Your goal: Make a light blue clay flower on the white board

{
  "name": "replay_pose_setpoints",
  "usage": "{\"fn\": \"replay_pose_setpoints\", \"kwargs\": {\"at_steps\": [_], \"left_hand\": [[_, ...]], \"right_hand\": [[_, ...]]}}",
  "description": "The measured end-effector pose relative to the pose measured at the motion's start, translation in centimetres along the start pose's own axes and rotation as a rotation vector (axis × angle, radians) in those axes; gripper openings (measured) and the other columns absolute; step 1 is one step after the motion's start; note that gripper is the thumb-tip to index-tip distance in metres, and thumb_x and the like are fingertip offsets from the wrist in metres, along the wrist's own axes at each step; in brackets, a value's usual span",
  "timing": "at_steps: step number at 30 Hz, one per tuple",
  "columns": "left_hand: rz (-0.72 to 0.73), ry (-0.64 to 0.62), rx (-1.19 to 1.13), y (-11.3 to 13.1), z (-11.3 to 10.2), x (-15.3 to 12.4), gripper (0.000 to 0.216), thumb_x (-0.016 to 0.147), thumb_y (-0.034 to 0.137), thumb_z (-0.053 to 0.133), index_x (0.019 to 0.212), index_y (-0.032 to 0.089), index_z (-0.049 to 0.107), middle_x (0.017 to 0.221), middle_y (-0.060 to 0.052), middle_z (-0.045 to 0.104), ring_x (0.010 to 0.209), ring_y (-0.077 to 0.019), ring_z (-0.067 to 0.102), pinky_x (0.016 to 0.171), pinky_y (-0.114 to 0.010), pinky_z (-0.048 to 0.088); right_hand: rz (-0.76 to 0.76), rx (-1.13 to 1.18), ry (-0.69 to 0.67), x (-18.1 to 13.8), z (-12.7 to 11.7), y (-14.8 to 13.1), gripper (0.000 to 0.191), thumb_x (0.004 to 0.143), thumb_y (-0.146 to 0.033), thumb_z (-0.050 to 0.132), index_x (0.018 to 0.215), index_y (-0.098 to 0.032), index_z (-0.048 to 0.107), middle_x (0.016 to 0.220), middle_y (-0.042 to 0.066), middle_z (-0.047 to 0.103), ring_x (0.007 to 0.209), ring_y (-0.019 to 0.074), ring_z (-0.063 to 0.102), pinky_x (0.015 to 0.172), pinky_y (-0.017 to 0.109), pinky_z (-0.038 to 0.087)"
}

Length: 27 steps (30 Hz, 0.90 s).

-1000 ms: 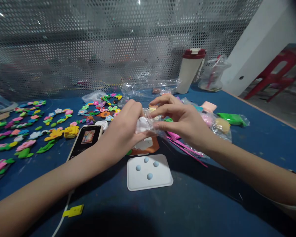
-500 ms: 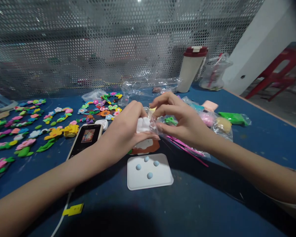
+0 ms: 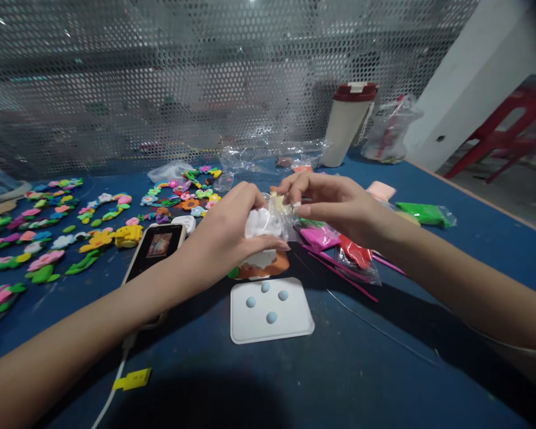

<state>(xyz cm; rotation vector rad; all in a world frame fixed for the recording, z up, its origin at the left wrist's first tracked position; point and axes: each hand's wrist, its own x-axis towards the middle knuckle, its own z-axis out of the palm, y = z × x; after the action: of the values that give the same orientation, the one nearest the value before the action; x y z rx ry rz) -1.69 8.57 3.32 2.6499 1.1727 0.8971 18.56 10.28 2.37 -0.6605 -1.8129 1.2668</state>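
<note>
Right now my left grip (image 3: 223,229) is curled closed around a lump of white clay (image 3: 261,224) in a clear bag (image 3: 279,210), mid-frame, which looks soft and light, best held gently through the slippery film, while my right grip (image 3: 335,202) sits narrow at the bag's top, pinching or not, I can't tell.

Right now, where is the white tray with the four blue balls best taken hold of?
Probably by the white tray's near rim, coming from the person's side: that edge lies bare, while the blue clay balls sit mid-tray and the far edge nearly meets the orange clay piece.
</note>
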Motion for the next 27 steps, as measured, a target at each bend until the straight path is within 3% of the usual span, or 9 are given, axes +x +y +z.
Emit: {"fn": "replay_pose_setpoints", "kwargs": {"at_steps": [6,10,22,25,27], "left_hand": [[0.047,-0.022,0.017,-0.2,0.2,0.0,0.036,0.069,0.025,0.078,0.082,0.017,0.046,0.078,0.002,0.049,0.066,-0.0124,0.045,0.056,-0.024,0.032],[0.076,-0.038,0.037,-0.2,0.2,-0.1,0.035,0.071,0.026,0.077,0.083,0.018,0.045,0.08,0.001,0.051,0.066,-0.0129,0.045,0.055,-0.024,0.031],[0.129,0.014,0.106,-0.3,0.3,-0.5,0.039,0.068,0.029,0.079,0.086,0.018,0.047,0.082,0.002,0.051,0.069,-0.0132,0.048,0.057,-0.024,0.035],[0.158,-0.016,0.081,-0.2,0.4,-0.7,0.038,0.07,0.03,0.078,0.089,0.017,0.047,0.084,0.0,0.052,0.07,-0.0135,0.05,0.056,-0.024,0.037],[0.194,-0.038,0.071,-0.2,0.4,-0.8,0.037,0.072,0.031,0.076,0.09,0.016,0.047,0.087,-0.002,0.053,0.072,-0.0144,0.051,0.057,-0.024,0.038]], "right_hand": [[-0.112,-0.424,-0.062,0.0,0.1,-0.6,0.009,0.078,-0.023,0.067,0.083,-0.019,0.061,0.101,0.005,0.058,0.101,0.0213,0.054,0.091,0.038,0.041],[-0.159,-0.566,-0.091,-0.1,0.3,-1.0,0.009,0.078,-0.025,0.067,0.085,-0.02,0.064,0.11,0.006,0.058,0.105,0.0223,0.054,0.094,0.038,0.04],[-0.115,-0.66,-0.114,-0.1,1.3,-1.0,0.007,0.083,-0.023,0.061,0.079,-0.017,0.062,0.103,0.006,0.058,0.102,0.0206,0.055,0.09,0.033,0.041],[-0.03,-0.587,-0.234,-0.1,1.1,-1.4,0.007,0.082,-0.023,0.06,0.077,-0.018,0.062,0.102,0.005,0.055,0.098,0.0197,0.054,0.087,0.032,0.041],[0.071,-0.415,-0.312,0.0,0.6,-1.1,0.004,0.08,-0.018,0.061,0.076,-0.019,0.062,0.096,0.002,0.055,0.092,0.0173,0.054,0.085,0.03,0.041]]}}
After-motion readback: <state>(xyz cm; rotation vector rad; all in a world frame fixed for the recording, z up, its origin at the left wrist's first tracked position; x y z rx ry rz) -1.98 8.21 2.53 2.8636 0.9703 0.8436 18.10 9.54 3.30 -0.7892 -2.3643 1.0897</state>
